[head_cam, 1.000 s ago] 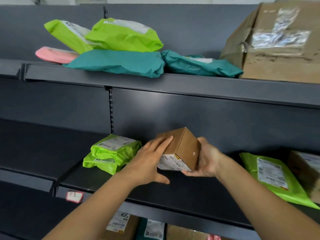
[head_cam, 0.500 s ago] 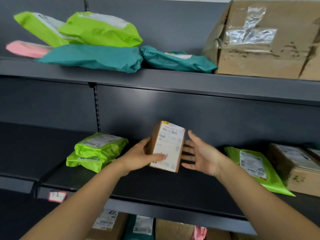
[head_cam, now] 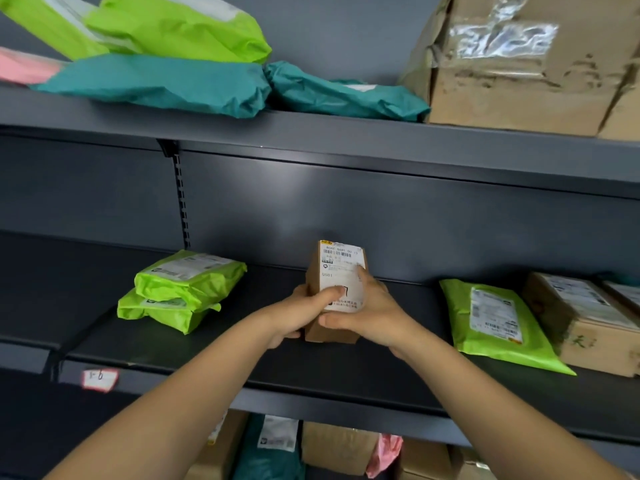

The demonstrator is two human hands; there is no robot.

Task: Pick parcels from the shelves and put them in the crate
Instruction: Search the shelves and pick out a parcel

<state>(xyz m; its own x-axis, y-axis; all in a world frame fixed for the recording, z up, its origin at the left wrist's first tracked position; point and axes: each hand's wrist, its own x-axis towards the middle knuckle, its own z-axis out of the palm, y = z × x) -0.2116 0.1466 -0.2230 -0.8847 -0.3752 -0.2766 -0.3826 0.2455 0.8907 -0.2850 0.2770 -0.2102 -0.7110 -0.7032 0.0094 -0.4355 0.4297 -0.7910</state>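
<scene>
**A:** Where's the parcel?

**B:** The small cardboard box (head_cam: 341,268) stands on end over the middle shelf (head_cam: 242,358), white shipping label facing the camera. I can't tell whether its bottom edge touches the shelf or is just clear of it.

**A:** And the hands?

**B:** Both are on it. The left hand (head_cam: 294,317) wraps the box's left side, thumb laid across the lower part of the label. The right hand (head_cam: 372,315) curls round the right side, with its thumb along the bottom of the front face and fingertips showing at the label's right edge.

**A:** What's nearby on that shelf?

**B:** To the left, well apart from the box, two lime-green mailers (head_cam: 187,282) are stacked one on the other. To the right a flat green mailer (head_cam: 491,320) lies beside a taped brown carton (head_cam: 585,330) (its far end runs out of view). A small handwritten tag (head_cam: 99,379) is stuck on the shelf's front lip.

**A:** And above?

**B:** The upper shelf (head_cam: 346,140) carries two teal mailers (head_cam: 156,84) side by side, green mailers (head_cam: 173,29) piled on the left one, a pink mailer (head_cam: 24,69) at the far left, and a large worn carton (head_cam: 526,64) at the right.
</scene>
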